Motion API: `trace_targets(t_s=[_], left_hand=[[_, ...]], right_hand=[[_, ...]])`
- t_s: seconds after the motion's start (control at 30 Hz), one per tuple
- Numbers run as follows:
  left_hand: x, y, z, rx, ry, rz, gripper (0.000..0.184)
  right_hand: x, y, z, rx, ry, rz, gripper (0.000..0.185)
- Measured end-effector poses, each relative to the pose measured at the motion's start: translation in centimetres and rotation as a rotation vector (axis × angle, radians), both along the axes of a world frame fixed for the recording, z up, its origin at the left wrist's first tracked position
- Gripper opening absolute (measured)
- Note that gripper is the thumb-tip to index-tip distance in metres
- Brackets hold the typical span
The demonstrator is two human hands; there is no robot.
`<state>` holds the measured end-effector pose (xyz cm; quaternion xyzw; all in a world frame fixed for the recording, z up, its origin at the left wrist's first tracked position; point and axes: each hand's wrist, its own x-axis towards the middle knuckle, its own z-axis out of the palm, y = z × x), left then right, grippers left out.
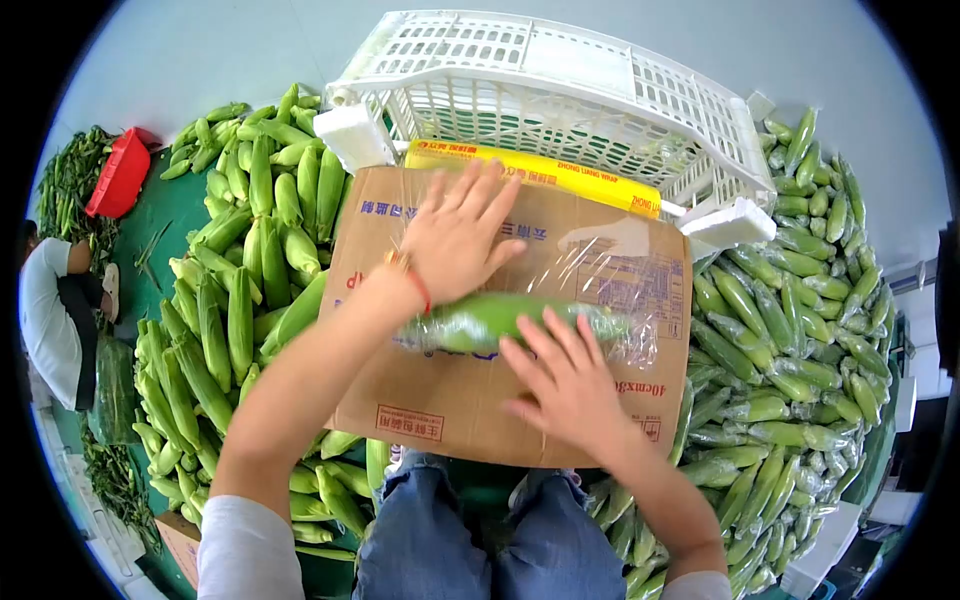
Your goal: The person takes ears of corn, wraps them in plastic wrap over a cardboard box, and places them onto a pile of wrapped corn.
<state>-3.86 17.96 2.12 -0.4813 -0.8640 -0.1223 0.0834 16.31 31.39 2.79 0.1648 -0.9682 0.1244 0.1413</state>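
A green ear of corn lies crosswise on a brown cardboard box, with clear plastic film around it and loose film spreading to its right. My left hand is spread flat over the film and cardboard just above the corn's left half, holding nothing. Fingers apart, my right hand rests its fingertips at the lower edge of the corn's right half. Behind the box's far edge sits a yellow roll of wrap, with film reaching from it onto the cardboard.
A white plastic crate stands at the back. Unwrapped corn is heaped at left, film-wrapped corn at right. Beyond the left heap are a red basket and another person. White foam blocks flank the roll.
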Motion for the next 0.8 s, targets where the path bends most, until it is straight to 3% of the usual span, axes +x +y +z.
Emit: trace_targets(t_s=[0.03, 0.1, 0.23, 0.3, 0.4, 0.43, 0.47, 0.5, 0.57, 0.63, 0.67, 0.7, 0.77, 0.8], left_hand=[[-2.0, 1.1, -0.4, 0.041, -0.084, -0.128, 0.071], [-4.0, 3.4, -0.5, -0.183, -0.206, -0.24, 0.073], [-4.1, 5.8, 2.5, -0.623, -0.321, -0.176, 0.08], [-4.3, 5.5, 1.9, -0.586, -0.301, -0.235, 0.081], [-4.8, 5.0, -0.5, -0.464, -0.242, -0.292, 0.08], [-4.7, 5.0, -0.3, -0.466, -0.264, -0.29, 0.078], [-4.7, 5.0, 0.1, -0.465, -0.279, -0.284, 0.077], [-4.7, 4.4, 0.0, -0.239, -0.349, -0.287, 0.073], [-2.4, 2.4, -0.6, 0.212, -0.484, -0.298, 0.064], [4.4, -0.4, 1.7, 0.467, -0.717, -0.28, 0.052], [7.8, -1.1, 2.1, 0.45, -0.588, -0.347, 0.049], [9.7, -1.4, 2.1, 0.433, -0.459, -0.401, 0.046], [9.8, -1.0, -0.6, 0.752, -0.562, -0.168, 0.05], [10.1, -0.6, -0.5, 0.943, -0.799, -0.115, 0.054]], right_hand=[[-1.9, 0.6, 0.1, 0.045, -0.013, -0.016, 0.077], [-5.9, 1.9, -0.3, 0.086, 0.007, -0.033, 0.082], [-8.5, 2.8, -0.8, 0.03, -0.155, -0.039, 0.064], [-5.7, 1.9, 0.2, 0.02, -0.129, 0.042, 0.057], [0.5, 0.4, 2.2, -0.117, -0.489, 0.218, 0.056], [2.1, 0.2, 3.4, -0.092, -0.801, 0.249, 0.056], [4.4, 0.1, 3.6, -0.157, -0.905, 0.241, 0.058], [6.5, 0.3, 3.1, -0.378, -0.827, 0.231, 0.063], [9.4, 0.5, 2.2, -0.796, -0.913, -0.013, 0.066], [10.5, 0.9, 0.3, -1.107, -0.859, -0.386, 0.065], [10.8, 0.7, -0.3, -1.266, -0.821, -0.58, 0.065], [10.2, 0.2, 0.4, -1.497, -0.924, -0.55, 0.065], [7.6, -0.3, 2.6, -1.934, -1.16, -0.447, 0.065], [6.6, -0.7, 2.5, -1.986, -1.254, -0.325, 0.075]])
